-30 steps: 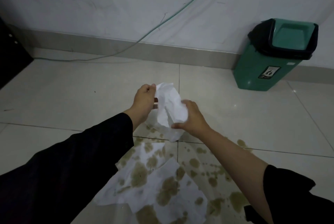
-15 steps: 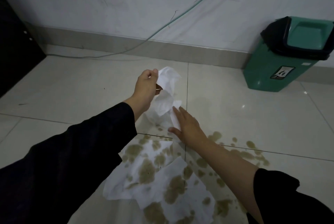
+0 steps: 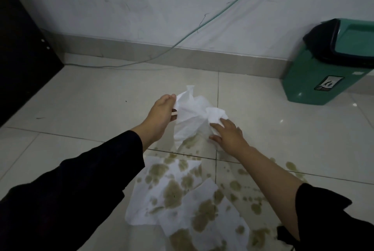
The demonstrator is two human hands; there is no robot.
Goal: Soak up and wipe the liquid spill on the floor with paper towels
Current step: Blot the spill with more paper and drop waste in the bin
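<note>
Bin (image 3: pixel 332 64) cut off right, towel (image 3: pixel 194 117) crumpled

Both hands, left hand (image 3: pixel 162 111) and right hand (image 3: pixel 227 134), hold a white paper towel (image 3: pixel 194 117) over brown spill (image 3: pixel 236 188); 2 stained towels (image 3: pixel 182 200) lie nearer.
</note>
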